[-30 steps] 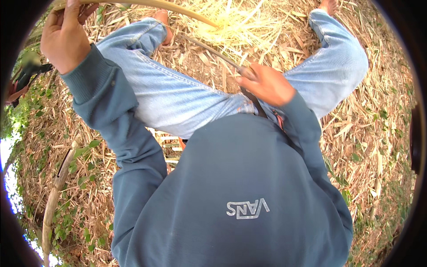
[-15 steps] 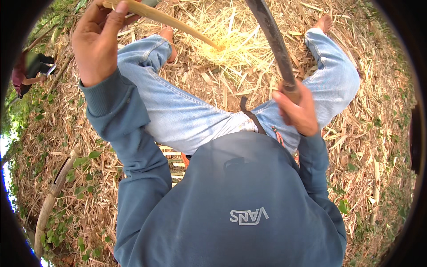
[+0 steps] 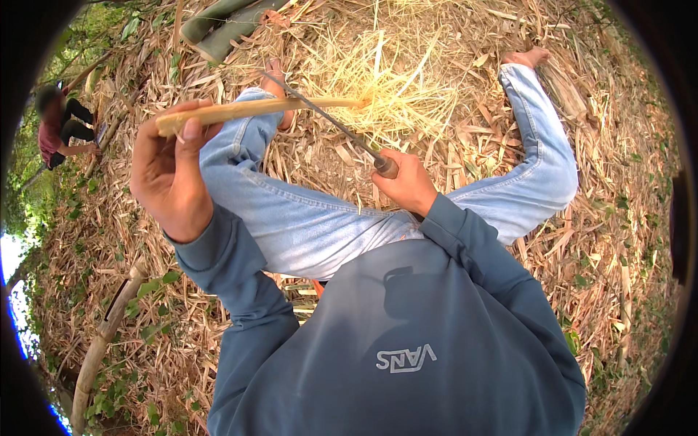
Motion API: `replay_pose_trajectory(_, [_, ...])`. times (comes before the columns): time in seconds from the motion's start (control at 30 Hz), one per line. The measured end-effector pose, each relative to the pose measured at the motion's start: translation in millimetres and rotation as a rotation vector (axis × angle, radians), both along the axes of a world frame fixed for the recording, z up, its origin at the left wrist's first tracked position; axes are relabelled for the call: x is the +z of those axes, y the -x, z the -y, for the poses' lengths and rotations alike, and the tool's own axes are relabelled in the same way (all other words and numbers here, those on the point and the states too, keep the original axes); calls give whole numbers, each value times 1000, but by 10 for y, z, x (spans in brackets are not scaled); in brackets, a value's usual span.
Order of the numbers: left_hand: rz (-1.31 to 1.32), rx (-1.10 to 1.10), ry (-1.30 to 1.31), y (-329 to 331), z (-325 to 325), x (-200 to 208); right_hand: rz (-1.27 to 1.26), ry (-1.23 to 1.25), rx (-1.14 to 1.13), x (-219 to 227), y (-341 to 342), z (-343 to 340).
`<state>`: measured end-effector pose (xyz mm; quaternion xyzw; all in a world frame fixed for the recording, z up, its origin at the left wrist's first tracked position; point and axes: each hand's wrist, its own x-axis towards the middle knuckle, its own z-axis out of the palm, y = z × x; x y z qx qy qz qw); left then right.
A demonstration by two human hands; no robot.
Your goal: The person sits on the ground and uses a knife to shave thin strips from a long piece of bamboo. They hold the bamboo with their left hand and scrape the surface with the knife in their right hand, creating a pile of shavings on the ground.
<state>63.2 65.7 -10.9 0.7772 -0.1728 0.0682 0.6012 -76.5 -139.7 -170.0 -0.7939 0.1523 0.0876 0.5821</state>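
A pale yellow, peeled stick [image 3: 254, 109] is held near its thick end by my left hand [image 3: 169, 174], the thumb pressing on it. Its thinner far end reaches to a heap of light shavings [image 3: 407, 91] on the ground between my legs. My right hand [image 3: 411, 182] is closed around the wooden handle [image 3: 387, 168] of a machete. The dark machete blade [image 3: 338, 125] slants up to the left and crosses the stick around its middle. I cannot tell whether the blade touches the stick.
My legs [image 3: 313, 196] in jeans lie spread on either side, with bare feet [image 3: 527, 58]. Dry leaves cover the ground. Thick green bamboo poles [image 3: 233, 29] lie at the far left. A branch [image 3: 102, 341] lies at the left, and another person [image 3: 65, 131] crouches farther off.
The machete has swung down and left from the upper right, now crossing the stick. My left hand and the stick's thick end appear lower. The view has shifted, showing the green poles.
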Motion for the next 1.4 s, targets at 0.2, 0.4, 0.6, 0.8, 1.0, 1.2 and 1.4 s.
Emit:
replay_pose_trajectory(0.2, [21,17,-11,52,-98,-44,11,-17,97,309,29,-68])
replay_pose_trajectory(0.4, [-9,79,-10,-31,-70,-38,-35,57,6,-104,31,33])
replay_pose_trajectory(0.6, [12,53,-53,17,-39,-34,-81,46,22,-259,15,56])
replay_pose_trajectory(0.8, [6,20,-5,-2,-28,-36,-78,-7,2,-137,17,226])
replay_pose_trajectory(1.0, [0,15,23,-39,65,5,-148,51,-19,-566,51,249])
replay_pose_trajectory(1.2, [23,-123,27,28,14,-5,91,-90,125,41,-18,52])
replay_pose_trajectory(1.4, [2,-155,23,9,9,21,-110,20,-3,-628,-43,193])
